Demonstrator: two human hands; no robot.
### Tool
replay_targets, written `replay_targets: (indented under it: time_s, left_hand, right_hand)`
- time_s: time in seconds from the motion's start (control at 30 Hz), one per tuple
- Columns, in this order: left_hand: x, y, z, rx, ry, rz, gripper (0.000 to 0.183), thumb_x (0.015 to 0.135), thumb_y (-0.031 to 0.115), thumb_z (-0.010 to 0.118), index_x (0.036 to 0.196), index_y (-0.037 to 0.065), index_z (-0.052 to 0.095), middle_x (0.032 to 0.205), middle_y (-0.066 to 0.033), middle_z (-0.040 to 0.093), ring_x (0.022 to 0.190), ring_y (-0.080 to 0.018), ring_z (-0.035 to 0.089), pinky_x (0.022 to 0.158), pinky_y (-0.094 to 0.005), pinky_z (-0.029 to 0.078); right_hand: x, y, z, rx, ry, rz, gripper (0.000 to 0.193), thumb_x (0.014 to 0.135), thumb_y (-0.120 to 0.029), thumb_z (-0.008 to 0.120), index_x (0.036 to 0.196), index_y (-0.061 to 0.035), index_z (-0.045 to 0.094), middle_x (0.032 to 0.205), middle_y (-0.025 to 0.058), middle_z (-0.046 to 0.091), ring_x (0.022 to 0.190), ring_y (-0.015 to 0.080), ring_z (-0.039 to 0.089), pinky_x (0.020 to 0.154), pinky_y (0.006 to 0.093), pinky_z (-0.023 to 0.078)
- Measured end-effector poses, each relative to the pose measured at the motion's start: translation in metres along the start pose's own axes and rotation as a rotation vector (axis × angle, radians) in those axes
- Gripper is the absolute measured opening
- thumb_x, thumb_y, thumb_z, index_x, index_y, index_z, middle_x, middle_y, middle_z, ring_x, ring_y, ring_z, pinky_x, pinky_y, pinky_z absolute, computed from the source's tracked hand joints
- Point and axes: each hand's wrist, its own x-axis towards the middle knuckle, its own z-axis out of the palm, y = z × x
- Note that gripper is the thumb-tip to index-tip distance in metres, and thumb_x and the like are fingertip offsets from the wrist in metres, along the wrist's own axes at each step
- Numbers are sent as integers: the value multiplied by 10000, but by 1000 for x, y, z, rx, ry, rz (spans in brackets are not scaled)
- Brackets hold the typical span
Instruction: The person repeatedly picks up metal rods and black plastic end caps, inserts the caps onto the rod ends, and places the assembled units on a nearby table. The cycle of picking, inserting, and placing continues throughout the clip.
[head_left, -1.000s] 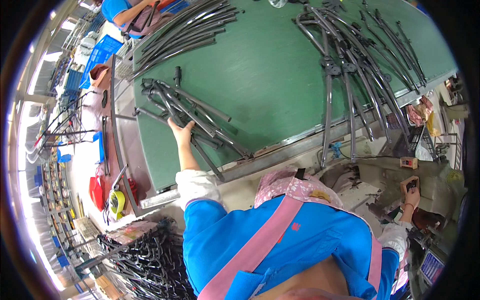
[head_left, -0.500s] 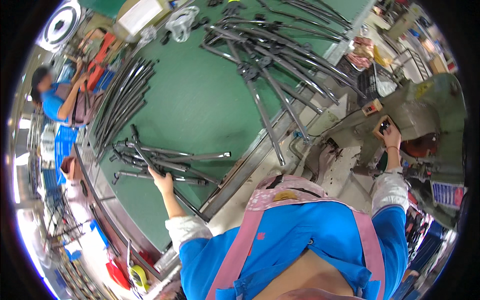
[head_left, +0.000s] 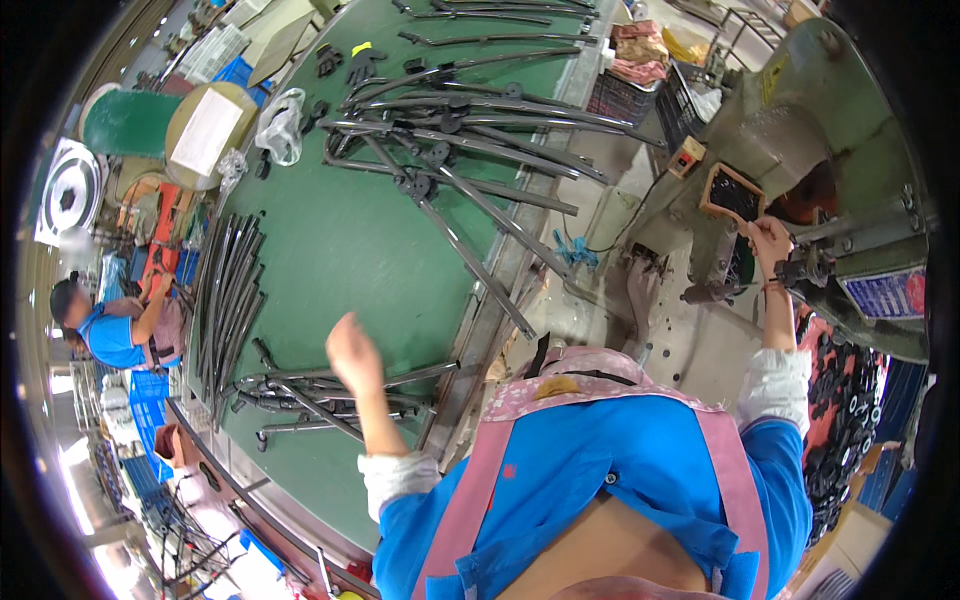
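My left hand (head_left: 355, 355), blurred by motion, is raised over the green table (head_left: 360, 260). It is beside a small pile of dark metal tube frames (head_left: 420, 373), apart from them as far as I can tell; its fingers are smeared. My right hand (head_left: 770, 245) is at the grey-green machine (head_left: 765, 120), just below a small wooden box (head_left: 757, 207) of small black parts (head_left: 735, 192). Its fingers are pinched together near the box's corner, and whatever they hold is too small to make out. A metal spindle-like machine part (head_left: 800, 272) is close to that wrist.
Jointed tube frames (head_left: 480, 262) overhang the table's right edge. Loose tubes (head_left: 230, 300) lie along its left side. Gloves (head_left: 366, 65) and a clear plastic bag (head_left: 282, 128) lie at the far end. A co-worker (head_left: 110, 330) is at the left. Black crates (head_left: 622, 98) stand beyond the machine.
My left hand has let go of a tube frame, which now lies on the pile, and has risen away. My right hand has come out of the wooden box to its near corner. The view has turned rightward.
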Motion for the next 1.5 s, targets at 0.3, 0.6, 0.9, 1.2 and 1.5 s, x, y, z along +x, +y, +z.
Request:
replay_targets:
  time_s: [0.3,0.6,0.9,1.2,1.5]
  left_hand:
    - [102,103,140,4,-750,1024,383,710,10,661,1068,143,639,1049,-48,605,1143,-263,528,1107,-538,292]
    - [202,226,32,-279,-428,1290,615,614,-40,668,1205,49,521,916,-165,602,829,-387,571,752,-484,464]
    - [145,302,-4,4,-696,1357,610,755,80,691,1323,52,472,844,-140,583,721,-337,610,621,-430,504]
    - [40,286,47,-302,-1125,1084,403,921,294,565,1235,49,507,966,-257,640,883,-475,608,730,-519,492]
    - [-27,285,98,-384,-1349,911,275,919,182,600,1161,54,579,922,-243,641,849,-447,613,710,-467,487]
  right_hand:
    - [-132,-63,-5,571,64,160,136,926,-128,636,958,3,620,828,44,643,727,149,653,575,244,490]
    - [-133,-70,1,219,94,156,361,911,-193,639,1096,116,628,805,94,700,719,130,670,644,262,534]
    - [-147,-95,16,222,324,-9,110,841,-76,689,851,32,672,758,79,678,686,152,674,631,280,536]
    - [-153,-65,6,-618,-58,-245,284,843,-283,601,928,-24,680,867,138,656,857,324,646,736,400,531]
    - [-349,51,-151,-666,361,871,259,811,-302,599,890,-70,682,871,164,682,858,345,659,766,458,524]
